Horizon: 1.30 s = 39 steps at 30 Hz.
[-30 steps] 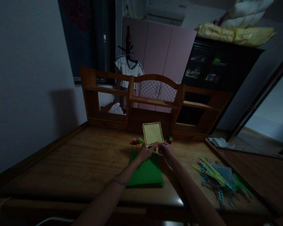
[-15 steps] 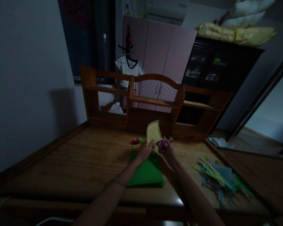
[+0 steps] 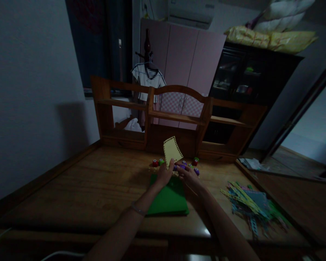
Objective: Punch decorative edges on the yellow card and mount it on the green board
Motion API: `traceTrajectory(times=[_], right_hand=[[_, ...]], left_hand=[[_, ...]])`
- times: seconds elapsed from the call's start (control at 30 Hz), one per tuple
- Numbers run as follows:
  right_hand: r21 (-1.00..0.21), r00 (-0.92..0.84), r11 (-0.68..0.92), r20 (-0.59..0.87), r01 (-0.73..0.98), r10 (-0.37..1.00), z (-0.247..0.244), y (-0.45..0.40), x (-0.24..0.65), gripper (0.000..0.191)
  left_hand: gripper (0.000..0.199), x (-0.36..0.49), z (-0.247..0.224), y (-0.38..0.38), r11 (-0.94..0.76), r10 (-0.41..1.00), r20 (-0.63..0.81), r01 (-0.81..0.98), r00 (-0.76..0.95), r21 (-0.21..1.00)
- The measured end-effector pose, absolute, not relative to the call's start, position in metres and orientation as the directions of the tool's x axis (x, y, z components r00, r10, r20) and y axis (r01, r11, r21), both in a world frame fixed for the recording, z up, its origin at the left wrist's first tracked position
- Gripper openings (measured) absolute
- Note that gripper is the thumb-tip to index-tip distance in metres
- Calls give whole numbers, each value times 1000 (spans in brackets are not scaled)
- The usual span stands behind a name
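Note:
My left hand (image 3: 164, 174) is closed on a yellow sheet of paper (image 3: 172, 149), thumb on top. A row of small punched shapes runs along the sheet's edges, and it stands tilted up. My right hand (image 3: 189, 177) is closed at the sheet's lower right, its fingers around a small purple paper punch (image 3: 182, 166), partly hidden. Another purple piece (image 3: 175, 168) shows between the hands; I cannot tell what it is. Close by on the table are another purple punch (image 3: 196, 171) and a green one (image 3: 190, 165). A green folded sheet or pad (image 3: 170, 199) lies beneath my hands.
Red (image 3: 155, 163) and green punches (image 3: 161, 162) stand left of the paper; a red-and-green pair (image 3: 196, 161) sits behind my right hand. Small yellow cutouts (image 3: 152, 169) lie nearby. Punched paper strips (image 3: 250, 201) are heaped at right. A wooden shelf (image 3: 176, 116) borders the table's back.
The yellow sheet has swung left and tilted. My right hand has moved slightly left and lower, its fingers turned towards the left hand. Purple and green punches beside it have come into view.

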State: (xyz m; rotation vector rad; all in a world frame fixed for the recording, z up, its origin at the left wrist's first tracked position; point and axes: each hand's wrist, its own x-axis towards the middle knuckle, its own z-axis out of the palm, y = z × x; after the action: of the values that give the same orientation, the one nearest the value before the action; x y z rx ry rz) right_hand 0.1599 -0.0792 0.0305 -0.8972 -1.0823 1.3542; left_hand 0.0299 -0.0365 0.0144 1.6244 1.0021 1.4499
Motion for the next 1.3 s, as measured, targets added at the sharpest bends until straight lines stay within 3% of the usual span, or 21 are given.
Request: traceTrajectory(times=[0.17, 0.43, 0.77, 1.13, 1.3], right_hand=[[-948, -108, 31, 69, -318, 992, 24, -71, 167, 33], [-912, 21, 54, 50, -406, 999, 19, -61, 175, 38], [-929, 143, 124, 78, -348, 987, 17, -58, 172, 38], [-960, 243, 182, 128, -214, 962, 17, -60, 177, 43], [-943, 219, 189, 129, -276, 967, 19, -61, 178, 45]], left_hand=[[47, 30, 15, -36, -430, 903, 424, 124, 74, 894], [48, 31, 12, -34, -464, 885, 456, 126, 90, 877], [37, 33, 12, -35, -497, 868, 493, 82, 64, 864], [39, 33, 9, -33, -474, 880, 471, 117, 59, 873], [38, 33, 10, -33, -482, 876, 480, 135, 44, 866]])
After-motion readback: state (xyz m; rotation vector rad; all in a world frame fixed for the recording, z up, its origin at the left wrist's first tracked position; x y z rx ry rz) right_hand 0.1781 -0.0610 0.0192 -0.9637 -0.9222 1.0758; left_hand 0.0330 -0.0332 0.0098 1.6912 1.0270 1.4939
